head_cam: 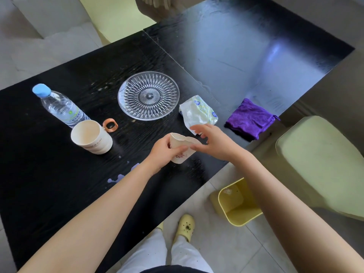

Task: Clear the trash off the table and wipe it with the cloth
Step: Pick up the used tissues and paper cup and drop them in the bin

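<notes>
My left hand [164, 152] grips a crumpled white paper cup [182, 148] with a red print, held just above the black table [59, 184]. Beside the cup's right edge is my right hand [211, 142], fingers spread, thumb touching the cup and fingertips over a crumpled white and green wrapper [198, 113]. A purple cloth [249, 119] lies folded near the table's right edge. A yellow bin [236, 203] stands on the floor below that edge.
A clear glass plate [148, 95] sits mid-table. At the left stand a water bottle [59, 106] with a blue cap and a cream mug [91, 137] with an orange handle. Spilled liquid [120, 176] marks the table. A pale green chair [323, 164] stands at right.
</notes>
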Demonstrator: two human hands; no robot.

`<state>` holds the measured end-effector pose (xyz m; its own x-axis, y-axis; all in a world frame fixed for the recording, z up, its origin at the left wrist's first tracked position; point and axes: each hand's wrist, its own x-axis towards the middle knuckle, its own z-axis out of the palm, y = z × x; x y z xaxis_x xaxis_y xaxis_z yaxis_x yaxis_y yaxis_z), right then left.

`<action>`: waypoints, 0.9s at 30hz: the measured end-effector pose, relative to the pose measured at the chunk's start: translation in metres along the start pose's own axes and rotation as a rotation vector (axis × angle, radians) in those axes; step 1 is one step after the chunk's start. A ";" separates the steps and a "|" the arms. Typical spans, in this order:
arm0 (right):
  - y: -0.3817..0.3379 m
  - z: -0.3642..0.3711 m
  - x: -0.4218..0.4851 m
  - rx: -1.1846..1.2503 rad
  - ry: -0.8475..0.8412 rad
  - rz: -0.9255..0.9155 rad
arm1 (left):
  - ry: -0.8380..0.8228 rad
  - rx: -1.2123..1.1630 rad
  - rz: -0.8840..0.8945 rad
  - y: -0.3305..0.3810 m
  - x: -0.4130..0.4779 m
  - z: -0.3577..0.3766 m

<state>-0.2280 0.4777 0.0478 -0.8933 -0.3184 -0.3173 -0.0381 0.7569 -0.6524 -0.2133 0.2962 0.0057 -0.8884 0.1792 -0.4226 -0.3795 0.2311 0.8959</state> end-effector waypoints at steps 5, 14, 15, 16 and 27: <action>0.004 -0.001 -0.020 0.196 0.047 0.138 | -0.126 -0.041 0.049 0.014 0.009 0.016; 0.079 -0.004 -0.083 0.198 0.385 0.379 | -0.388 0.204 0.163 0.011 0.037 0.106; 0.090 -0.005 -0.091 0.196 0.431 0.419 | -0.407 0.270 0.221 0.008 0.042 0.116; 0.100 -0.005 -0.099 0.197 0.482 0.461 | -0.406 0.356 0.288 0.002 0.048 0.125; 0.223 0.075 -0.140 0.265 0.480 0.969 | -0.186 1.370 0.490 -0.060 0.105 0.181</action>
<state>-0.0776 0.6483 -0.1052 -0.5760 0.6382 -0.5108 0.8152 0.4017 -0.4173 -0.2371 0.4743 -0.1167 -0.7676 0.5992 -0.2275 0.5750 0.8006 0.1687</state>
